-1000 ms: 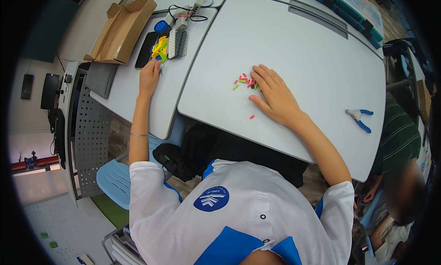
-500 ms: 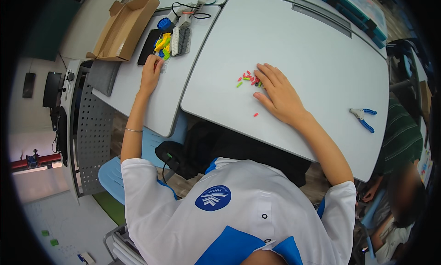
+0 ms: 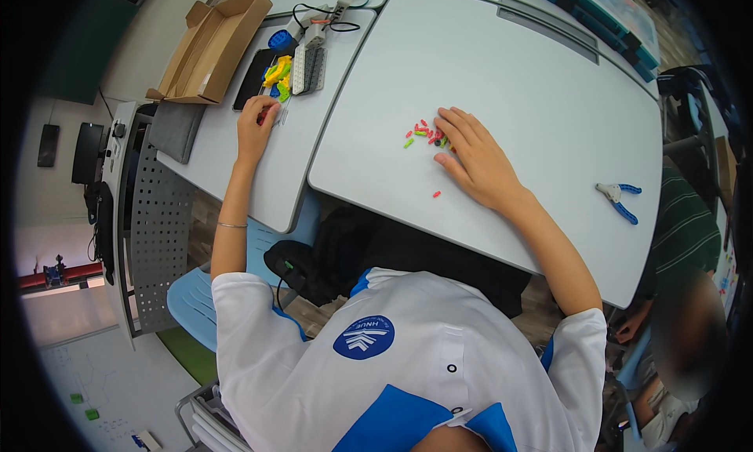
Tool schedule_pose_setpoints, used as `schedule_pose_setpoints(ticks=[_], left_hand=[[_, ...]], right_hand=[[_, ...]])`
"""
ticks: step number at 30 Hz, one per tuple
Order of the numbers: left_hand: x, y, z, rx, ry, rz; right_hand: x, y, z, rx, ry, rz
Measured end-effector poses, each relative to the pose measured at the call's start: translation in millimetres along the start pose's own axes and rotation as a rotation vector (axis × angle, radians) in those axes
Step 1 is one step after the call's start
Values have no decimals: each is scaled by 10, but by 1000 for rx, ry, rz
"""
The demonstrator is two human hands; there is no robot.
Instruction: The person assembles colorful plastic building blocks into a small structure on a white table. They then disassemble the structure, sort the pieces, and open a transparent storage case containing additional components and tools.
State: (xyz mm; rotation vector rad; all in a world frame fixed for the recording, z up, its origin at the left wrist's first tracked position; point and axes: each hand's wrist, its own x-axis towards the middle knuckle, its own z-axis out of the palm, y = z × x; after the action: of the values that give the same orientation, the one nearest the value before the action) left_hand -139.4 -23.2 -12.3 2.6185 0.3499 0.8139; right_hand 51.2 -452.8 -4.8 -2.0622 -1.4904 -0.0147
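- The right hand (image 3: 481, 160) lies palm down and open, fingers spread, on the larger white tabletop (image 3: 376, 177); its fingertips partly cover the loose pink and green plastic pieces (image 3: 421, 133).
- The left hand (image 3: 256, 132) has its fingers curled over the smaller tabletop (image 3: 294, 158); reddish bits show inside the curl, but I cannot tell how firmly they are held.
- A sideways sweep of the right hand could scatter the small pieces; the stray pink piece (image 3: 437, 194), nearest the front edge, seems likeliest to drop off.
- If the left hand's curl loosened over the seam between the tabletops, whatever it contains could fall there.
- The left hand could also knock the yellow plastic parts (image 3: 276, 73) just beyond it, as little room separates them.
- Counted: two hands; one stray pink piece; one dark round piece (image 3: 438, 143) among the cluster; one pair of blue-handled pliers (image 3: 616, 192), well apart; one open cardboard box (image 3: 212, 52); one blue round part (image 3: 280, 39); two perforated blocks, one pale (image 3: 300, 69), one dark grey (image 3: 315, 69).
- The clustered pieces cannot be fully counted: fingers hide some.
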Motion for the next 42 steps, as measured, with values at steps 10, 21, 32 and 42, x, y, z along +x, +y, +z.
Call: schedule_pose_setpoints(ticks=[10,21,32,42], left_hand=[[-31,100,-49,-151,304,-18],[-56,2131,562,-269,-500,120],[258,2210,780,-502,-692,-15],[188,2334,908,-495,-575,-169]], right_hand=[[14,37,-459,276,-53,341],[201,-177,-223,345,-193,288],[257,-120,-291,501,-167,431],[348,-161,-28,445,-34,380]])
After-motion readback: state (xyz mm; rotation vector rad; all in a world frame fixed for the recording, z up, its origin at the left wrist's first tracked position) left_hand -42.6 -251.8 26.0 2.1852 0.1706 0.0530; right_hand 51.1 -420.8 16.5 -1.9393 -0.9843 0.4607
